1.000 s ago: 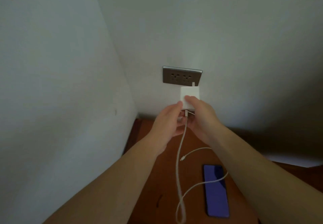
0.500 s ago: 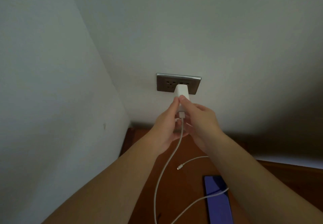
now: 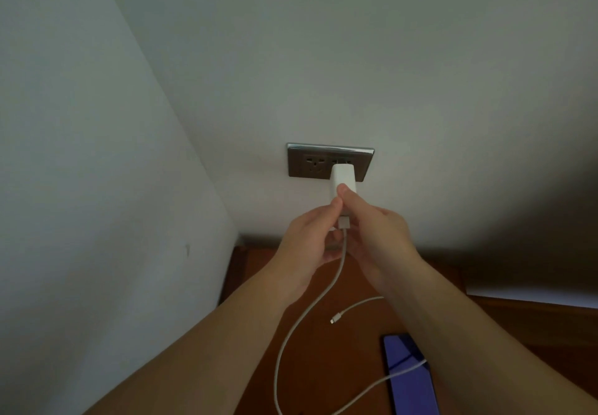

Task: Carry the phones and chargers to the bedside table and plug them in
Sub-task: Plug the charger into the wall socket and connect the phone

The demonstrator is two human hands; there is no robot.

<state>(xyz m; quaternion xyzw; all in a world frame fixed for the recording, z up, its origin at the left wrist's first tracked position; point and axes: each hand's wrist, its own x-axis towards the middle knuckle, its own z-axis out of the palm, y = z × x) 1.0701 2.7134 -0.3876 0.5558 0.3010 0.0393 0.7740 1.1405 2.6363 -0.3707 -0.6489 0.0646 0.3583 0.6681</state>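
A white charger block (image 3: 341, 179) sits against the right socket of a grey wall outlet (image 3: 310, 165). My left hand (image 3: 307, 240) and my right hand (image 3: 375, 230) both pinch the block's lower end, where its white cable (image 3: 293, 327) leaves. The cable hangs down in a loop over the brown bedside table (image 3: 326, 363); its free plug end (image 3: 333, 320) lies loose on the wood. A phone with a blue-lit screen (image 3: 411, 382) lies flat at the lower right, with the cable crossing it.
The outlet is in a corner: a pale wall (image 3: 97, 220) closes the left side. The outlet's left socket is free. A white edge (image 3: 530, 296) shows at the right beyond the table, under deep shadow.
Both hands have raised the charger block from below the outlet up into the right socket. The view has shifted, so the phone sits lower in frame.
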